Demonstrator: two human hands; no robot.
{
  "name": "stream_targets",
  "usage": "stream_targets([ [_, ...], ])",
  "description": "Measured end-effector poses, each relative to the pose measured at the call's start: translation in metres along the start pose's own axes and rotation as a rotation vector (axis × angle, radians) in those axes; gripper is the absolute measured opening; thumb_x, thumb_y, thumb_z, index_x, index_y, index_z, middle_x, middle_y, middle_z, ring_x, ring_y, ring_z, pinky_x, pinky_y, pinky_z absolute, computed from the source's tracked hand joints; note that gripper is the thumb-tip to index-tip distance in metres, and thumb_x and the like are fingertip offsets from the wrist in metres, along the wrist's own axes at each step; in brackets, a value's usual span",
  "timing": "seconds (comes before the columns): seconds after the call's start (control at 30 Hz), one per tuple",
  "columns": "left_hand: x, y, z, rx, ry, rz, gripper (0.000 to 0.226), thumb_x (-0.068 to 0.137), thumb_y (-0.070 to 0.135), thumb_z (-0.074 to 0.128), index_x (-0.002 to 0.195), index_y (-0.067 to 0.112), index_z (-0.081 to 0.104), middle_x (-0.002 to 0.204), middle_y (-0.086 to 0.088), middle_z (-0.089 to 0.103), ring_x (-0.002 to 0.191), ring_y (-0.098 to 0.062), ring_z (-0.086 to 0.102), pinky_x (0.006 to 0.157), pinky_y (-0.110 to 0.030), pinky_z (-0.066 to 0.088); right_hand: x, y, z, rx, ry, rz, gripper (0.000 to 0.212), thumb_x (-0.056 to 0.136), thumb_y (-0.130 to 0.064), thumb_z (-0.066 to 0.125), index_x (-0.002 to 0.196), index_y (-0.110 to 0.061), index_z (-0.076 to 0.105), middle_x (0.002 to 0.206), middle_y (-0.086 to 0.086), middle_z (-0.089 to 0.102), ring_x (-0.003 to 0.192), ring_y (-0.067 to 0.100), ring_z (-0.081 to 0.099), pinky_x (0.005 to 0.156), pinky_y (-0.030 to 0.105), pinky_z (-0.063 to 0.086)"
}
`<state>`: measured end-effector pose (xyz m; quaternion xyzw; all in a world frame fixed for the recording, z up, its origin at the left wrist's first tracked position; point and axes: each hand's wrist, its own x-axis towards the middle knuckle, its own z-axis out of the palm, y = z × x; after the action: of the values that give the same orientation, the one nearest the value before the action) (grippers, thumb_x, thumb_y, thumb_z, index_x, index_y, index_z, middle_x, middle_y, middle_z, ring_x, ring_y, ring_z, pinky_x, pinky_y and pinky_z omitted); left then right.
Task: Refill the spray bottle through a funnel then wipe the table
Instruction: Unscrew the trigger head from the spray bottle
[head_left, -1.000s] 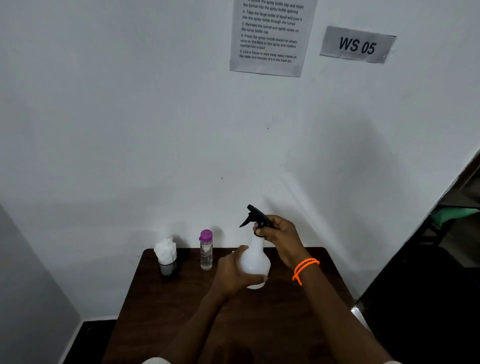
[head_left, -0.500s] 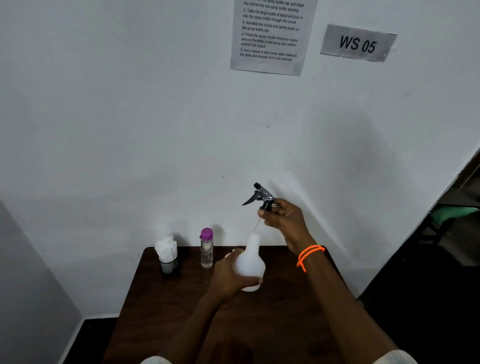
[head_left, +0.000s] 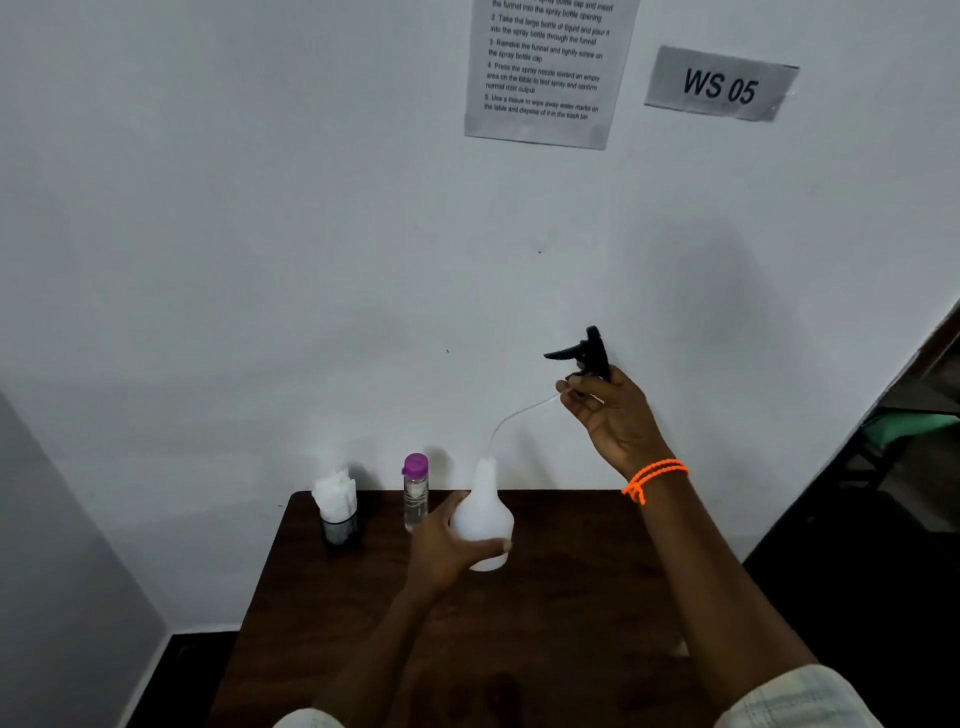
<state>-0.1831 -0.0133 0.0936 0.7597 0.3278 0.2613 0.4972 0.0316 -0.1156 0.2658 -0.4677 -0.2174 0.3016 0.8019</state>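
Note:
My left hand (head_left: 444, 553) grips the round body of the white spray bottle (head_left: 485, 512), which stands upright on the dark brown table (head_left: 571, 597). My right hand (head_left: 613, 415) holds the black spray head (head_left: 584, 356) lifted up and to the right of the bottle. The head's thin clear dip tube (head_left: 519, 415) curves down, with its lower end still inside the bottle's neck. A clear bottle with a purple cap (head_left: 415, 491) stands just left of the spray bottle. No funnel is in view.
A black cup holding white tissues (head_left: 337, 509) stands at the table's back left corner. A white wall with an instruction sheet (head_left: 545, 67) and a "WS 05" label (head_left: 719, 85) rises right behind the table. A dark doorway (head_left: 909, 467) lies to the right.
My right hand has lifted the spray head off the bottle's neck, up and to the right, drawing the dip tube most of the way out. My left hand has kept holding the bottle.

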Motion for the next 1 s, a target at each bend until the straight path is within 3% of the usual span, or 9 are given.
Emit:
stream_targets([
  [0.1,0.002,0.0,-0.001,-0.017,0.057,-0.036,0.079,0.05,0.044,0.099,0.119,0.035,0.062,0.109,0.018,0.065,0.1,-0.003,0.063,0.072,-0.005,0.047,0.0,0.01,-0.012,0.172,0.087,0.069,0.016,0.09,0.008,0.064,0.096,-0.006,0.065,0.092,0.009,0.072,0.092,0.028,0.073,0.08,0.029,0.061],
  [0.2,0.006,-0.003,0.0,-0.013,0.091,-0.061,0.105,0.048,0.054,0.097,0.139,0.022,0.057,0.128,0.008,0.062,0.113,-0.011,0.06,0.091,-0.021,0.052,-0.001,0.025,-0.025,0.354,0.163,0.159,0.018,0.092,0.011,0.06,0.087,-0.005,0.062,0.089,0.009,0.068,0.091,0.026,0.074,0.08,0.031,0.063],
  [0.37,0.008,0.002,-0.002,-0.019,0.116,-0.033,0.111,0.045,0.061,0.094,0.141,0.022,0.056,0.133,0.007,0.062,0.117,-0.012,0.061,0.099,-0.033,0.055,-0.012,0.051,-0.043,0.445,0.241,0.278,0.011,0.085,0.004,0.071,0.09,-0.005,0.066,0.095,0.012,0.068,0.098,0.024,0.068,0.09,0.039,0.06],
  [0.47,0.011,0.003,-0.002,-0.023,0.13,-0.025,0.111,0.045,0.062,0.094,0.141,0.022,0.057,0.135,0.007,0.063,0.118,-0.012,0.061,0.1,-0.036,0.055,-0.025,0.074,-0.05,0.421,0.327,0.362,0.012,0.083,0.0,0.074,0.091,-0.004,0.067,0.098,0.016,0.071,0.099,0.026,0.068,0.083,0.041,0.061],
  [0.63,0.01,-0.002,-0.002,-0.009,0.116,-0.014,0.107,0.045,0.06,0.094,0.138,0.022,0.059,0.131,0.006,0.064,0.115,-0.012,0.062,0.097,-0.034,0.057,-0.032,0.094,-0.057,0.573,0.322,0.369,0.074,0.03,0.006,0.101,0.096,0.003,0.068,0.102,0.02,0.075,0.111,0.03,0.067,0.075,0.043,0.064],
  [0.73,0.008,-0.006,-0.003,0.02,0.121,0.004,0.097,0.045,0.056,0.095,0.132,0.026,0.062,0.121,0.01,0.065,0.109,-0.011,0.063,0.091,-0.031,0.058,-0.027,0.086,-0.057,0.618,0.336,0.303,0.055,0.048,0.004,0.095,0.096,0.004,0.068,0.113,0.021,0.072,0.115,0.031,0.068,0.08,0.045,0.063],
  [0.83,0.005,-0.012,-0.004,0.034,0.122,-0.01,0.092,0.046,0.049,0.098,0.128,0.028,0.063,0.109,0.016,0.063,0.103,-0.012,0.063,0.088,-0.029,0.056,-0.02,0.075,-0.063,0.63,0.319,0.242,0.052,0.05,0.003,0.094,0.095,0.003,0.068,0.1,0.019,0.077,0.092,0.029,0.077,0.079,0.044,0.064],
  [0.93,0.004,-0.019,-0.005,0.055,0.107,-0.036,0.094,0.043,0.056,0.096,0.128,0.038,0.06,0.114,0.015,0.064,0.104,-0.011,0.063,0.088,-0.028,0.056,-0.015,0.069,-0.071,0.655,0.308,0.211,0.071,0.031,0.005,0.102,0.094,0.003,0.069,0.103,0.019,0.077,0.092,0.03,0.077,0.085,0.046,0.061],
  [1.0,0.003,-0.024,-0.006,0.058,0.074,-0.038,0.086,0.045,0.054,0.096,0.121,0.048,0.057,0.112,0.016,0.065,0.101,-0.007,0.063,0.079,-0.015,0.052,-0.016,0.067,-0.073,0.626,0.324,0.223,0.059,0.043,0.004,0.099,0.093,0.003,0.069,0.105,0.019,0.076,0.093,0.028,0.077,0.087,0.044,0.061],
])
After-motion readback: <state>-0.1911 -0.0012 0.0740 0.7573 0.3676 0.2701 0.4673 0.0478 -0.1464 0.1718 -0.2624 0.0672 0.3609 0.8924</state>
